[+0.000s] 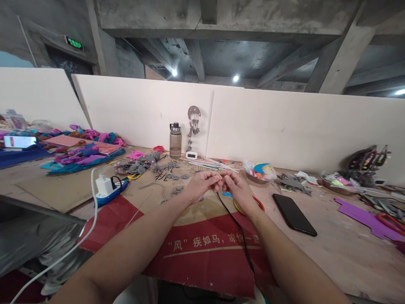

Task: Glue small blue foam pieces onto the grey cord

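Over the cardboard sheet (202, 257), my left hand (202, 185) and my right hand (236, 189) come together, fingertips almost touching. Both are closed in a pinch; whatever lies between the fingers is too small to make out. A black cord (236, 221) runs from beneath the hands towards the table's front edge. Red-handled scissors (260, 203) lie partly hidden under my right forearm. Small grey cut-out pieces (177, 190) and grey strings are scattered left of my left hand. Thin white sticks (215, 164) lie just beyond the fingers.
A black phone (294, 214) lies to the right, near a bowl of bagged bits (260, 172). Behind stand a water bottle (175, 141), a small clock (191, 156) and a grey hanging ornament (194, 120). At left are a blue power strip (110, 196) and coloured cloth (79, 156).
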The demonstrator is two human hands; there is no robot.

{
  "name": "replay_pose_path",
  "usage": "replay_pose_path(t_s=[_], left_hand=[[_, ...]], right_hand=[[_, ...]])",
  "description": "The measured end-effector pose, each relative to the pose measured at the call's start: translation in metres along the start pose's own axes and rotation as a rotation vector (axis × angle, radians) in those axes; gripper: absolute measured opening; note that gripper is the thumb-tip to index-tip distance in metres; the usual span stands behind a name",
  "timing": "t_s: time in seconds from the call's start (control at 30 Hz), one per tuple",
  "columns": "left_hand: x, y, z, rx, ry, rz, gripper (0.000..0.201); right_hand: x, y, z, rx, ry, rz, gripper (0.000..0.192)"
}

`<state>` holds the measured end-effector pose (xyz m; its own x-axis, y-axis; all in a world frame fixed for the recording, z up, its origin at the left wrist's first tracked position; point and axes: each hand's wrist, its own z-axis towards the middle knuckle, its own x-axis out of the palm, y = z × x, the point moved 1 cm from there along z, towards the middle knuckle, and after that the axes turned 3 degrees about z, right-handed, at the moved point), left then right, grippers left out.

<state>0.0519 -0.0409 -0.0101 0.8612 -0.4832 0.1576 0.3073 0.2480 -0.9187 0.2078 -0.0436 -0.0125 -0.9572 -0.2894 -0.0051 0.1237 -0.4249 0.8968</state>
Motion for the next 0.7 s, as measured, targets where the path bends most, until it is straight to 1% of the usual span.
replay_pose_path(t_s=[0.17,0.3,0.4,0.53,0.57,0.63,0.7], left_hand=[[-0.0002,0.0011,0.0013,0.035,-0.031,0.081,0.032],[0.0021,-0.0022,-0.0006,0.044,-0.092,0.197,0.030],[0.0017,-0.0020,-0.0011,0.047,-0.128,0.285,0.028],[-0.0019,-0.0009,-0.0018,0.069,-0.145,0.492,0.027],[-0.0024,-0.0015,-0.0023,0.076,-0.135,0.552,0.026],[-0.0020,-0.0030,-0.0032,0.079,-0.093,0.591,0.027],[0.0004,-0.0040,-0.0036,0.052,-0.035,0.465,0.031]], right_hand=[[0.0023,-0.0018,0.0001,-0.019,0.031,-0.058,0.030],[0.0032,-0.0031,-0.0004,-0.022,0.035,-0.129,0.030],[0.0046,-0.0052,-0.0026,-0.039,0.005,-0.252,0.027],[0.0071,-0.0069,-0.0062,-0.141,-0.089,-0.457,0.023],[0.0076,-0.0067,-0.0066,-0.157,-0.108,-0.464,0.023],[0.0087,-0.0060,-0.0061,-0.132,-0.104,-0.367,0.026],[0.0100,-0.0055,-0.0046,-0.054,-0.033,-0.184,0.029]])
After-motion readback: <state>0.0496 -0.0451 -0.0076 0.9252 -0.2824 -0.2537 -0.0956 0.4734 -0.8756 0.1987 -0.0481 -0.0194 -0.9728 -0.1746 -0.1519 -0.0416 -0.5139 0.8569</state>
